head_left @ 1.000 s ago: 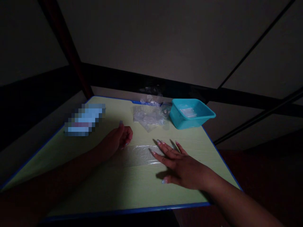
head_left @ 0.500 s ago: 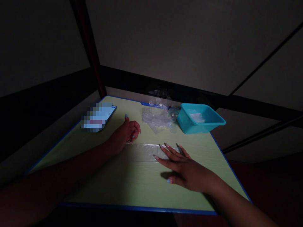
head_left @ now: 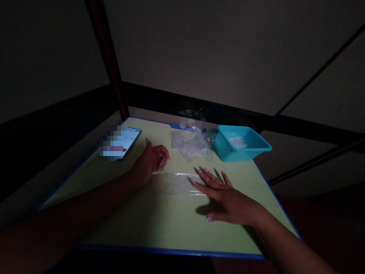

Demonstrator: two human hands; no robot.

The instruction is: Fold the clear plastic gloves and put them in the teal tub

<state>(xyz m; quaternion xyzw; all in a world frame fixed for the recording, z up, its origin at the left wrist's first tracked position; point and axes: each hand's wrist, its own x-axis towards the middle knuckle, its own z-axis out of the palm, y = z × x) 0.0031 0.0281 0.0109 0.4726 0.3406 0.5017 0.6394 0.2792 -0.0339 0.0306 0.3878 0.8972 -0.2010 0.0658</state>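
A clear plastic bag [head_left: 176, 183] lies flat as a strip across the middle of the table. At its left end my left hand [head_left: 154, 160] rests on its side, thumb raised away from half-curled fingers, with nothing visible in it. My right hand [head_left: 225, 198] is over the bag's right end, palm down, fingers spread. Shadows show under its fingers, so it seems slightly lifted; contact with the film is unclear. Behind the bag sits a loose pile of crumpled clear plastic bags [head_left: 189, 144].
A turquoise basin [head_left: 234, 154] stands at the back right, holding a whitish clear packet [head_left: 237, 142]. On the left lies a phone [head_left: 129, 142] with a lit screen, partly blurred out. The pale table [head_left: 171, 228] has a blue edge; walls rise behind it.
My right hand has shifted slightly right and lifted a little, uncovering more of the bag. My left hand has hardly moved; its thumb leans slightly further left.
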